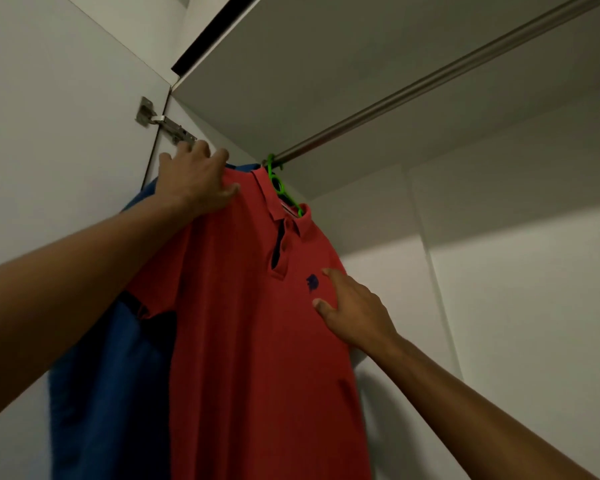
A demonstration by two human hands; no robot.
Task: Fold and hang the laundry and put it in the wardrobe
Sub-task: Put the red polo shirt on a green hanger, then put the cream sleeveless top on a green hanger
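A red polo shirt (243, 323) hangs on a green hanger (279, 183) whose hook sits on the metal wardrobe rail (430, 77), at the rail's left end. My left hand (194, 178) lies on the shirt's left shoulder, fingers spread over the fabric. My right hand (352, 310) rests flat against the shirt's chest, just right of its dark blue logo. A blue garment (111, 393) hangs behind the red shirt on the left, mostly covered by it and by my left arm.
The white wardrobe door (56, 116) stands open at the left, with a metal hinge (160, 123) just above my left hand. A white shelf panel (326, 64) runs above the rail. The wardrobe's white back wall (516, 323) fills the right side.
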